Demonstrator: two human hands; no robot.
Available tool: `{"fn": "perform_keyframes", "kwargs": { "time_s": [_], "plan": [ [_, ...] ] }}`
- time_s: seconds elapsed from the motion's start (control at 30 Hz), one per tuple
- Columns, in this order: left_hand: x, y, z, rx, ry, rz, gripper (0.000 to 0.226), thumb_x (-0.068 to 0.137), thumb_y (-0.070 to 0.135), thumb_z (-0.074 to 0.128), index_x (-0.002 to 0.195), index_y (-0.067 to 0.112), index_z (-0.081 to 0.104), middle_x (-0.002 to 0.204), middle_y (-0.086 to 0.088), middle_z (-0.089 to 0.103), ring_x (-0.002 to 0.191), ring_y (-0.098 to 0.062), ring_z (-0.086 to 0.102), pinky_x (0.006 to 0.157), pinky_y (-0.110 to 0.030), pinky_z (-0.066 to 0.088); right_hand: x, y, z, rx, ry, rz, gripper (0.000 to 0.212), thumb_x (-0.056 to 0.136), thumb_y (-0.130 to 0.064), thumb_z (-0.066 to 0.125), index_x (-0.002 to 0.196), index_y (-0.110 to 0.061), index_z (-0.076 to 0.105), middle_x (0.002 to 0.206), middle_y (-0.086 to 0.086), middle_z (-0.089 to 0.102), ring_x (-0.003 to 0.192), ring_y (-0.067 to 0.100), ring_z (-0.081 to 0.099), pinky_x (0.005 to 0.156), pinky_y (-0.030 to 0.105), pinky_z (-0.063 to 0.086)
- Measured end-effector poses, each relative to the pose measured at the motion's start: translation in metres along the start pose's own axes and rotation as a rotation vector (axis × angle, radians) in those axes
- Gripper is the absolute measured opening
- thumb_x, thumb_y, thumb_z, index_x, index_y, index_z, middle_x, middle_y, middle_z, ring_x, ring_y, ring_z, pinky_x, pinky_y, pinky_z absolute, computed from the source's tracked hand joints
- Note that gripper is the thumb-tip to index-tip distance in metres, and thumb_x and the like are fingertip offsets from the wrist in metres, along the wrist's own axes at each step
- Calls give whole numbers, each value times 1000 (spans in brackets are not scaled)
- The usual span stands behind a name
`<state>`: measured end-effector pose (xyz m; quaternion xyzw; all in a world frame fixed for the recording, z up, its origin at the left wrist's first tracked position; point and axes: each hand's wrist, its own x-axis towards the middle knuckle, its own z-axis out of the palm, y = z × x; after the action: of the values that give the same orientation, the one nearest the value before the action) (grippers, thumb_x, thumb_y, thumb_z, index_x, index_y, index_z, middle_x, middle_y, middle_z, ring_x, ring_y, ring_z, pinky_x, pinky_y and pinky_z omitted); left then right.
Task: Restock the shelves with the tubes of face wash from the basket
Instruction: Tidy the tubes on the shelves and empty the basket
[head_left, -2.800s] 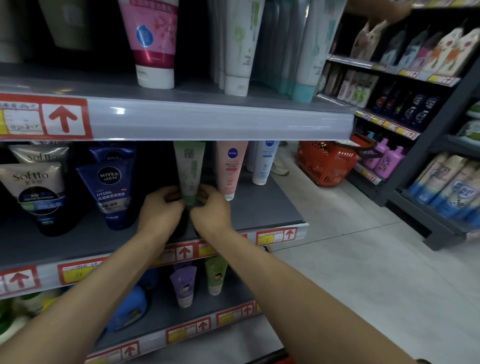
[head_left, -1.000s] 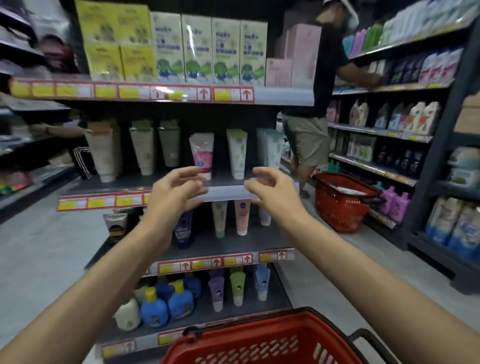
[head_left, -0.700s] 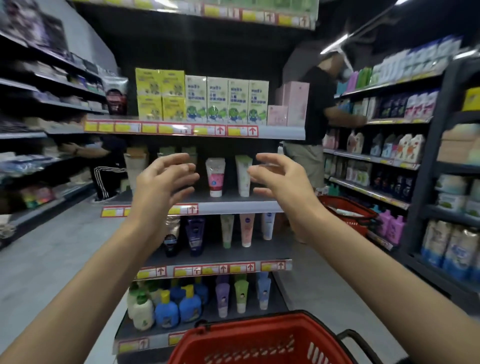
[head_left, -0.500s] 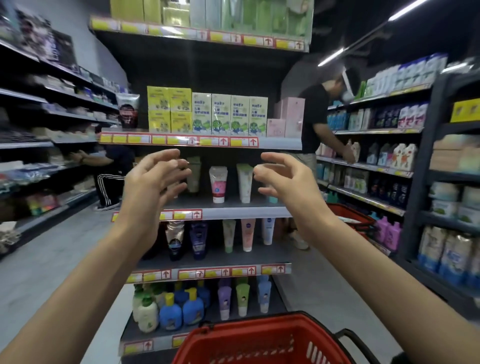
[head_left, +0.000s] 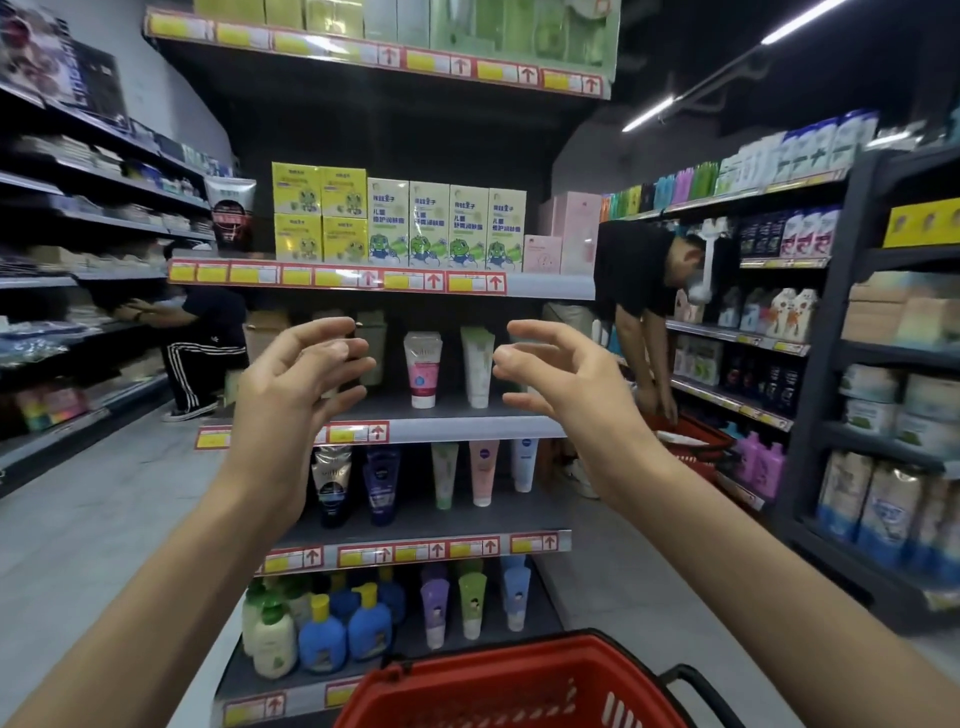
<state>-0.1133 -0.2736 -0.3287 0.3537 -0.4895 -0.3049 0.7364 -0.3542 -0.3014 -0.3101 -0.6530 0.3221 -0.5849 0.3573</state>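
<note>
Your left hand (head_left: 291, 384) and right hand (head_left: 566, 384) are both raised in front of the shelf unit, palms turned toward each other and well apart, with a gap of open air between them. The fingers (head_left: 332, 353) of your left hand are loosely curved and released, gripping nothing; the fingers (head_left: 540, 338) of your right hand are spread and relaxed in the same way, touching neither the shelf nor any product. Behind the gap, on the middle shelf (head_left: 467, 428), a pink-and-white tube (head_left: 423, 369) stands cap down just beside a pale green tube (head_left: 477, 366). One shelf lower you have a row of face wash tubes standing cap down: a dark tube (head_left: 331, 480), a blue tube (head_left: 382, 483), a green tube (head_left: 444, 473), a pink tube (head_left: 483, 470) and a white tube (head_left: 522, 465). The bottom shelf carries pump bottles (head_left: 322, 634) on the left and three small tubes (head_left: 471, 605) on the right. Above your hands, yellow and green boxes (head_left: 405, 223) line the upper shelf. The red basket (head_left: 483, 691) sits low in front of you, below your forearms, and you cannot tell from this angle what lies inside it. To your right a person in a black shirt (head_left: 628, 275) bends over a second red basket (head_left: 691, 441) on the floor, and to your left another person (head_left: 202, 338) reaches into the side shelves.
</note>
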Motion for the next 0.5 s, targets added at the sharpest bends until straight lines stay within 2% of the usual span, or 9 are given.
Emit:
{"fn": "perform_keyframes", "kwargs": {
  "time_s": [0.13, 0.33, 0.5],
  "plan": [
    [5, -15, 2, 0, -6, -16, 26, 105, 14, 57, 128, 13, 69, 117, -10, 77, 113, -26, 75, 101, -45, 56, 4, 13, 3, -32, 8, -13, 38, 93, -28, 77, 129, -26, 66, 114, -5, 74, 108, 8, 71, 89, 35, 63],
    [13, -46, 9, 17, 5, -52, 25, 105, 14, 56, 126, 15, 70, 115, -6, 77, 112, -24, 75, 99, -42, 55, 8, 42, -2, -32, 25, 25, 37, 93, -26, 77, 129, -25, 66, 115, -2, 73, 109, 7, 70, 90, 37, 63],
    [17, -82, 7, 40, -1, -100, 26, 105, 15, 58, 127, 16, 71, 120, -10, 76, 114, -25, 74, 99, -43, 55, 9, 75, -12, -86, 23, 70, 39, 92, -28, 79, 129, -28, 66, 116, -3, 74, 108, 8, 71, 93, 43, 61]
  ]
}}
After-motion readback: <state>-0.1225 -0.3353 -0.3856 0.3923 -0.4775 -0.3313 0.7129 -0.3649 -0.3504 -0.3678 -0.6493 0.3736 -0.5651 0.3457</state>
